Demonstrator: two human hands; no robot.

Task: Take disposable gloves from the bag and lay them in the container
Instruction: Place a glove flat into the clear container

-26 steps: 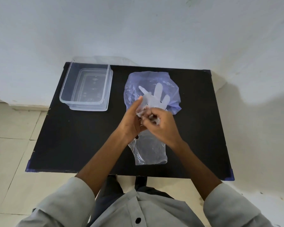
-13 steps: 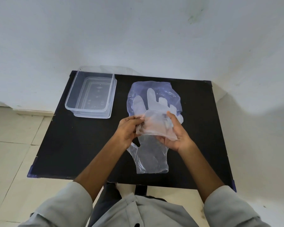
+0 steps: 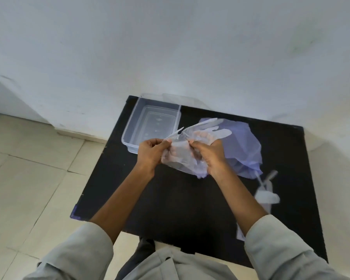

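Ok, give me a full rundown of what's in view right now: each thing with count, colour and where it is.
table: one, black, against the wall
container: one, clear plastic, far left of the table, nothing visible inside
bag: one, bluish translucent, far right of the table, behind the right hand
held glove: at least one, clear, pinched between both hands above the table
loose glove: one, clear, blurred, on the table's near right side
floor: beige tiles, left of the table
wall: white, behind the table
sleeves: two, grey, bottom of frame
hands: left and right, both gripping the held glove
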